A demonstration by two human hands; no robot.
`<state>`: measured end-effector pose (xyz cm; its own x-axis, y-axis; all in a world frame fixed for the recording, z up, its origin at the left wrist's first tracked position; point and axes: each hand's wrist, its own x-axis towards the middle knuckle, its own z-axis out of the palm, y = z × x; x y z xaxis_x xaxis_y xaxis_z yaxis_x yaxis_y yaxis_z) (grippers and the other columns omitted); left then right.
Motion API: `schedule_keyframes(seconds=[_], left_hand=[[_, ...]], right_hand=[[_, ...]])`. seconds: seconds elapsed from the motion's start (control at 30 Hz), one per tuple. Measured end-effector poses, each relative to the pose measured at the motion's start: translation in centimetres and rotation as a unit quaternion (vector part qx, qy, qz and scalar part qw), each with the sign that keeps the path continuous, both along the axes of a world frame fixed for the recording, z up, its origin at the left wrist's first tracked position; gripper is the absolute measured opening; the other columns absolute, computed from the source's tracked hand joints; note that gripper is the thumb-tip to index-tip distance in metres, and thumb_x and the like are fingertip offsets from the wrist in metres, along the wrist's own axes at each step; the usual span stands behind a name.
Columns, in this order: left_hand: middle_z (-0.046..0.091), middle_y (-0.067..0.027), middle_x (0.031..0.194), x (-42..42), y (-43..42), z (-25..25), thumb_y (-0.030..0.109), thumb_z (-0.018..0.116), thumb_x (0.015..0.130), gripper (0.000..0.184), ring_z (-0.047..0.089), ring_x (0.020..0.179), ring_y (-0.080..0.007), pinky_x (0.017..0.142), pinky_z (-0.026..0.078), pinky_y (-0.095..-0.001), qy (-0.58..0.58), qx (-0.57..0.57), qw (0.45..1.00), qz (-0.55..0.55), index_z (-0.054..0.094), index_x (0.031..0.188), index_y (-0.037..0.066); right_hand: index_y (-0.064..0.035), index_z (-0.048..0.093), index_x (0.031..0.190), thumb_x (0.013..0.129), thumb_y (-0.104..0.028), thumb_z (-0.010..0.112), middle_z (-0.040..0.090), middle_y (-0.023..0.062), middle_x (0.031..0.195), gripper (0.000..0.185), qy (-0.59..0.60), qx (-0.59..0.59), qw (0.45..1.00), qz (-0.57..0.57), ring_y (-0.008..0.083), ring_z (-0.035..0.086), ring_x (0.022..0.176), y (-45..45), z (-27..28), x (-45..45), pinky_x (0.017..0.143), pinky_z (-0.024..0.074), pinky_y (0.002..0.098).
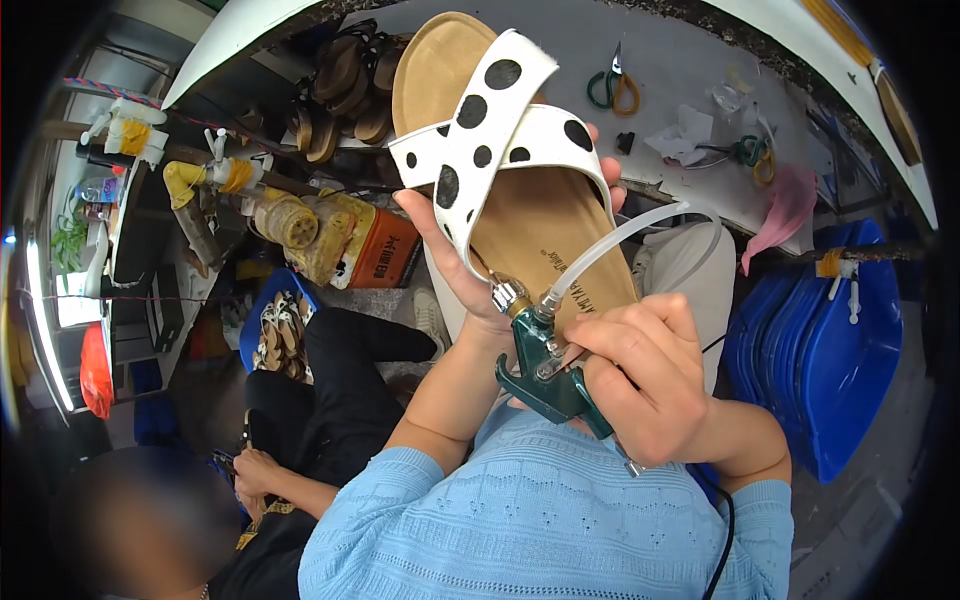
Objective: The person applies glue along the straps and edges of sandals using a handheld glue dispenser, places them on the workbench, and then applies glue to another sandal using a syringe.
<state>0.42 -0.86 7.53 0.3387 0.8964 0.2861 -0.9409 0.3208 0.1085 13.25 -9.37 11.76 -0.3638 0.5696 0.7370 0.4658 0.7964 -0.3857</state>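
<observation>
Sandal point(530, 210) lies across left hand point(452, 262); right hand point(650, 378) grips tool point(540, 368).

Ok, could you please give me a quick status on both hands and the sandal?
Left hand holding spotted sandal. Right hand gripping green tool. Clear tube arching over insole.

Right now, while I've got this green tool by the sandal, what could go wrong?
The metal nozzle of the green tool sits close to your left hand, so a slip might catch your skin. If your right hand wobbles, the nozzle could also mark the spotted strap near it. And the clear tube arcs over the sandal, so it might snag if you turn the shoe.
</observation>
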Motion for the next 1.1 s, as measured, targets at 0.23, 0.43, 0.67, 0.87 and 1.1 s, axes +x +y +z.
schedule_keyframes(seconds=[0.23, 0.43, 0.67, 0.87, 1.1], left_hand=[[0.033, -0.0333, 0.148, -0.2, 0.1, -0.9, 0.081, 0.041, 0.086, 0.108, 0.051, 0.125, -0.046, 0.103, 0.049, -0.056, -0.017, 0.017, 1.0, -0.02, 0.019, 0.153, -0.001], [0.041, -0.032, 0.141, -0.1, -0.1, -1.2, 0.082, 0.036, 0.086, 0.107, 0.056, 0.118, -0.0438, 0.096, 0.054, -0.053, 0.035, -0.006, 0.999, 0.003, 0.023, 0.151, -0.002], [0.045, -0.0304, 0.139, -0.1, -0.2, -2.2, 0.089, 0.038, 0.079, 0.115, 0.06, 0.113, -0.0387, 0.088, 0.057, -0.0478, 0.208, -0.032, 0.971, 0.116, 0.025, 0.15, 0.0], [0.042, -0.0245, 0.146, -1.5, 0.6, -1.8, 0.089, 0.039, 0.078, 0.113, 0.051, 0.125, -0.0412, 0.101, 0.046, -0.0578, 0.165, -0.029, 0.984, 0.068, 0.025, 0.153, 0.006], [0.045, -0.0245, 0.145, -2.3, 1.0, -1.8, 0.081, 0.04, 0.085, 0.098, 0.049, 0.127, -0.0454, 0.111, 0.029, -0.0666, -0.024, -0.049, 0.99, -0.133, 0.033, 0.152, 0.01]], right_hand=[[0.0027, 0.054, 0.072, 0.057, -0.012, 0.067, 0.059, 0.0137, 0.081, 0.025, 0.015, -0.063, 0.997, 0.029, 0.0227, 0.053, 0.066, 0.1, 0.3, 0.5, 0.059, 0.0341, 0.0344], [0.0014, 0.054, 0.073, 0.058, -0.016, 0.076, 0.055, 0.0106, 0.079, 0.032, 0.01, -0.091, 0.995, 0.038, 0.0214, 0.05, 0.064, -0.3, 0.1, 1.4, 0.059, 0.0315, 0.034], [-0.0012, 0.055, 0.072, 0.064, -0.018, 0.085, 0.055, 0.008, 0.077, 0.036, -0.001, -0.138, 0.99, 0.039, 0.02, 0.049, 0.062, -0.7, 1.2, 2.7, 0.059, 0.0316, 0.0337], [0.0032, 0.062, 0.077, 0.069, -0.025, 0.089, 0.064, 0.0103, 0.082, 0.04, 0.125, -0.211, 0.969, 0.038, 0.0192, 0.059, 0.068, -1.1, 0.5, 5.9, 0.063, 0.0413, 0.0301], [0.0071, 0.065, 0.088, 0.081, -0.026, 0.08, 0.066, 0.0136, 0.088, 0.037, 0.27, -0.173, 0.932, -0.167, 0.0201, 0.061, 0.073, -1.5, -1.0, 8.0, 0.066, 0.0475, 0.0315]])
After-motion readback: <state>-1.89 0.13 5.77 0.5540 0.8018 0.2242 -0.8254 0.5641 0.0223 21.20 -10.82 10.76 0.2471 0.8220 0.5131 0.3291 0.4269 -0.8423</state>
